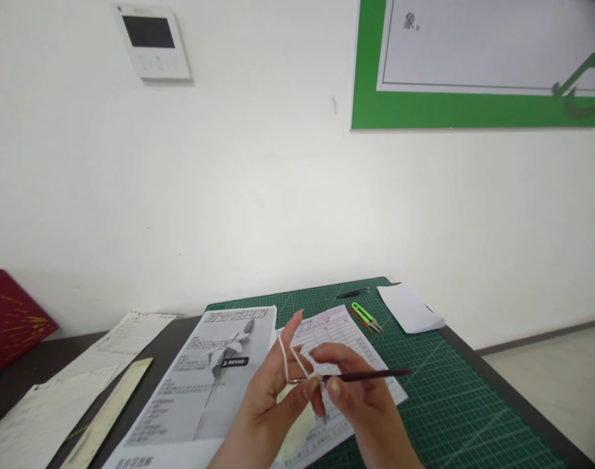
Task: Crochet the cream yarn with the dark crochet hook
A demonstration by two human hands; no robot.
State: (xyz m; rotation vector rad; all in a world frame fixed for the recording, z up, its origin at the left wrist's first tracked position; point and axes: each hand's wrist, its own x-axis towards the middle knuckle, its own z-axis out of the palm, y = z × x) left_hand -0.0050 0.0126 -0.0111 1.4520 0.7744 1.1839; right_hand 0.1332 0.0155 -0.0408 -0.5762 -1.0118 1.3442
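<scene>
A crochet hook [370,375] with a dark reddish-brown handle is gripped by my right hand [363,394], its thin metal end pointing left. White yarn [284,358] loops over the raised index finger of my left hand [275,384] and runs down to the hook's tip. My left thumb and fingers pinch a small bit of white work where yarn and hook meet. Below my hands is a pale cream-coloured patch [297,433], partly hidden by them; I cannot make out what it is.
Printed sheets [180,391] lie on a green cutting mat [454,391]. Bright green thread snips [366,316], dark tweezers [352,294] and white paper [409,309] are at the mat's far right. At left are more papers [97,371], a cream strip [112,410] and a red item [14,322].
</scene>
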